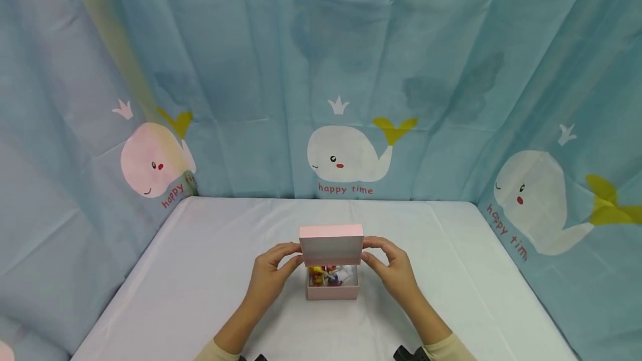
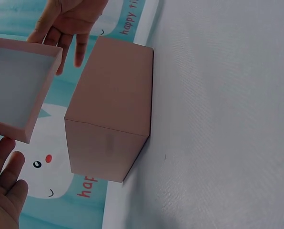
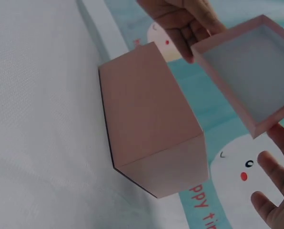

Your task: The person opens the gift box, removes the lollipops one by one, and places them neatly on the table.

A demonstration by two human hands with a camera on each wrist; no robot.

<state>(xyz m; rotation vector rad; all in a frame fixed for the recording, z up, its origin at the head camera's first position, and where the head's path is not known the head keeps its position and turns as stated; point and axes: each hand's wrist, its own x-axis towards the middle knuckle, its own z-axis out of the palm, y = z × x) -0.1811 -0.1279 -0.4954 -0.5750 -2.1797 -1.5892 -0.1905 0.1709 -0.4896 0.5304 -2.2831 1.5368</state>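
Note:
A pink lid (image 1: 331, 231) is held up between both hands, tilted so its pale inside faces the head camera. My left hand (image 1: 268, 274) pinches the lid's left side, and my right hand (image 1: 393, 271) pinches its right side. Below stands an uncovered pink box (image 1: 332, 293) holding small colourful pieces (image 1: 321, 277) in yellow, red and blue, plus something whitish; their kind is too small to tell. In the left wrist view the lid (image 2: 17, 86) is apart from the box (image 2: 111, 88). The right wrist view also shows this gap, with the lid (image 3: 254, 67) above the box (image 3: 147, 107).
A white cloth (image 1: 225, 227) covers the table under the box. Light blue curtains (image 1: 251, 149) printed with whales stand at the back and both sides. Dark straps or devices (image 1: 411, 353) sit near the wrists at the bottom edge.

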